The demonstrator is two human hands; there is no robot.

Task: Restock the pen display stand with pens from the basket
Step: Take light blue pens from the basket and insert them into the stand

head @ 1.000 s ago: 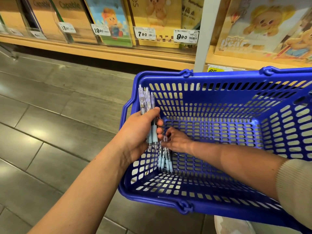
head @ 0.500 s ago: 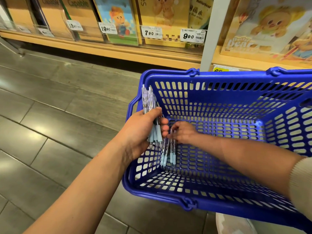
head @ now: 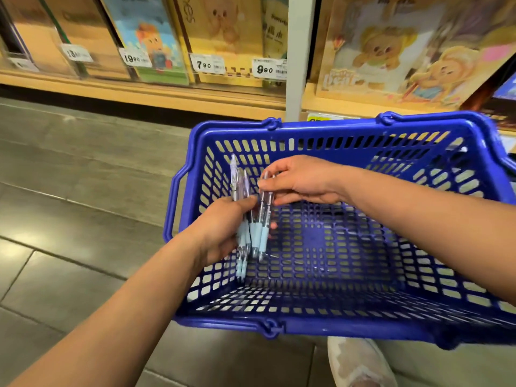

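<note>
A blue plastic basket (head: 329, 328) stands on the grey floor in front of a shelf. Over its left end my left hand (head: 220, 230) grips a bunch of clear pens with pale blue grips (head: 244, 236), held upright. My right hand (head: 304, 180) reaches in from the right and pinches the tops of a few more of the same pens (head: 264, 213), pressing them against the bunch. The basket's floor shows bare blue mesh. The pen display stand is out of view.
A wooden shelf (head: 156, 93) runs along the back with picture books and price tags (head: 208, 64). A white upright post (head: 300, 51) divides it. My shoe (head: 360, 361) shows below the basket. Grey floor tiles lie to the left.
My right hand has lifted the pens off the basket floor and brought them up beside the bunch in my left hand. The view has tilted slightly upward.
</note>
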